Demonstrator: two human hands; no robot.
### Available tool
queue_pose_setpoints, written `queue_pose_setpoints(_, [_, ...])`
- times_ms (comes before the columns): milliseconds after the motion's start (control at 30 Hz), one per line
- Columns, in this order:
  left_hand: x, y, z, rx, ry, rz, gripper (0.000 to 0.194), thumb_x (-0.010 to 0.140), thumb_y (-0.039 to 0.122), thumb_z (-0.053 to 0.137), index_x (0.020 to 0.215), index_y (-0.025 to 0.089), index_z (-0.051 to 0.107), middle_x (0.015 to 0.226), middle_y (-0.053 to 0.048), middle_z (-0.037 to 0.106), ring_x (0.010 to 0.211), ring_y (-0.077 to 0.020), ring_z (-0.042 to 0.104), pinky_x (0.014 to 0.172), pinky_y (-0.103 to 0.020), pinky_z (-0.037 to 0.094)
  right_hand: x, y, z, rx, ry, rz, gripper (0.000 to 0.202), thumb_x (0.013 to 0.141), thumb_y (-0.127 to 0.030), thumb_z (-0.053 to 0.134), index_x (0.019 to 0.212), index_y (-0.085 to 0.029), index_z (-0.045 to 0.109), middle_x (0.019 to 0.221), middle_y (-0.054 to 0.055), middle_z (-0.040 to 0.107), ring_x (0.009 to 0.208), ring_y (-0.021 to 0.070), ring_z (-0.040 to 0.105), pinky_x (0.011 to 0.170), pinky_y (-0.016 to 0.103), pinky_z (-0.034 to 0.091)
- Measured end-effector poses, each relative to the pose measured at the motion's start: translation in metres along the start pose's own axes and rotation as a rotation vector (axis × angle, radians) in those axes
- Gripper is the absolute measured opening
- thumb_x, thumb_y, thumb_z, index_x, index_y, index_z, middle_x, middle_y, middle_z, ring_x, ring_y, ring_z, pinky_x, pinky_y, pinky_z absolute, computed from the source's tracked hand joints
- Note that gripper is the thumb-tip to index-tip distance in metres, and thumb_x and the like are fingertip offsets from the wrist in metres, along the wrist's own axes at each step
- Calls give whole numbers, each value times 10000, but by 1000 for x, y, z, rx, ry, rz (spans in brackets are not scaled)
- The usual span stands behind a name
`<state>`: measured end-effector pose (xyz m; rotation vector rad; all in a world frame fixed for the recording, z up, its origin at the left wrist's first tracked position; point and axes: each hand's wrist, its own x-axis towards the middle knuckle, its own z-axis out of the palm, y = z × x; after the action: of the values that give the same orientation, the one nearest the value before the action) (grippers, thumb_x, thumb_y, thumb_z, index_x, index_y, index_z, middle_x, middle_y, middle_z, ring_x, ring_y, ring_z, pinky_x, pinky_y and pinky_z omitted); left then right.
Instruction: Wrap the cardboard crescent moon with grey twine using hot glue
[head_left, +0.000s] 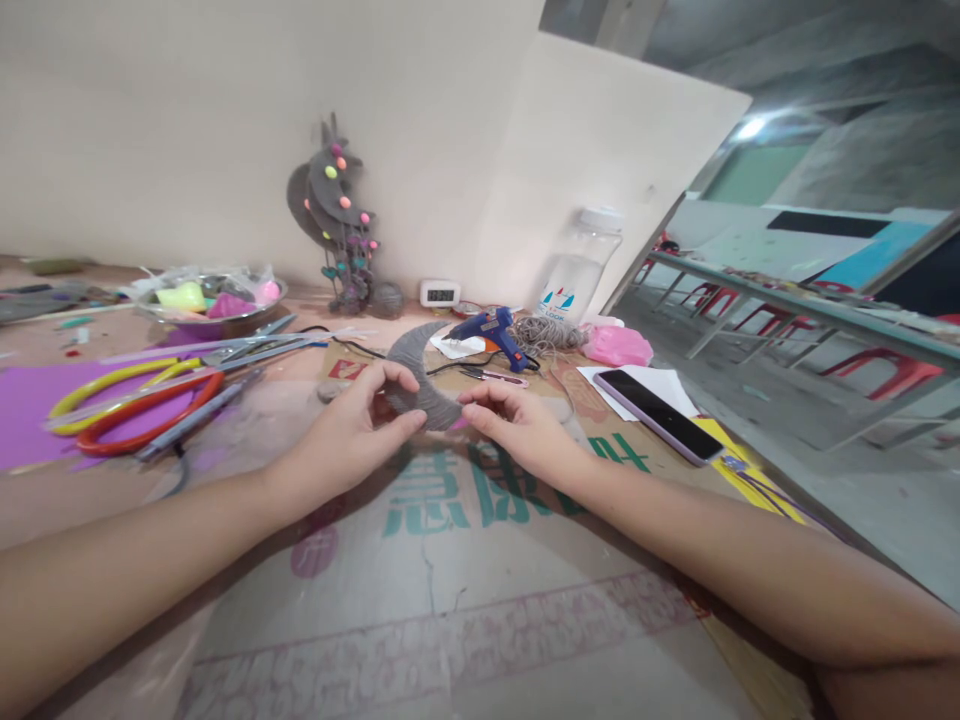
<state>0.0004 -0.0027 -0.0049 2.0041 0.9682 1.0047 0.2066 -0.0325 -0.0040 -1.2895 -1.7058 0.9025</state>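
Note:
A grey crescent moon (pixel 411 352), which looks wrapped in yarn, is held up over the cardboard on the table. My left hand (pixel 375 412) grips its lower left curve between thumb and fingers. With thumb and fingertips, my right hand (pixel 517 425) pinches the moon's lower right tip. Just behind the moon lies a blue glue gun (pixel 491 330). A small pair of thread snips (pixel 495 377) rests in front of the glue gun. Loose grey yarn (pixel 547 335) is heaped to its right.
Scissors with yellow and red handles (pixel 150 410) lie at left, near a metal bowl (pixel 217 325) of coloured pieces. A decorated grey moon ornament (pixel 330 195) stands against the wall. Behind are a timer (pixel 440 293) and a water bottle (pixel 577 265); a phone (pixel 656 415) lies at right.

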Motion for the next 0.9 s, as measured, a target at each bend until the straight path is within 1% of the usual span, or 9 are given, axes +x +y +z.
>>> queue_pose_setpoints(133, [0,0,0,23,-11,12,173,795,230,544,947,220,461,877,23,518,662,-107,496,573,-239,405,0,-1,-1,-46,45,-16,183,810,-363,571,850,-193,626,814,13,643,716,130,573,679,274,468])
queue_pose_setpoints(300, [1,0,0,-1,-4,2,175,791,233,542,942,221,455,842,30,511,635,-103,489,548,-233,393,-1,-3,-2,-48,28,-10,199,810,-381,566,842,-195,628,800,9,642,701,127,572,667,269,465])
queue_pose_setpoints(400, [1,1,0,-17,-11,-15,179,785,219,546,937,217,452,843,32,504,632,-97,477,554,-229,394,-1,-3,-2,-69,34,-19,178,793,-355,591,846,-191,633,789,4,640,701,126,569,666,266,456])
queue_pose_setpoints(600, [1,-2,0,-6,-30,16,177,790,218,549,940,219,454,837,30,494,643,-101,475,554,-231,382,-1,-6,-3,-145,71,-110,110,785,-279,606,747,-184,646,743,3,629,713,131,554,682,269,427])
queue_pose_setpoints(767, [0,-1,0,9,-40,17,171,789,224,546,931,219,450,845,24,508,662,-109,495,549,-233,383,-1,-8,-4,-181,74,-154,116,779,-270,609,710,-186,650,695,-6,603,677,120,528,657,257,412])
queue_pose_setpoints(900, [0,-2,0,12,-43,27,176,787,229,548,937,226,455,861,21,520,664,-114,504,552,-237,394,-2,-7,-4,-208,75,-159,118,784,-272,604,710,-192,648,688,-10,592,668,117,519,656,256,408])
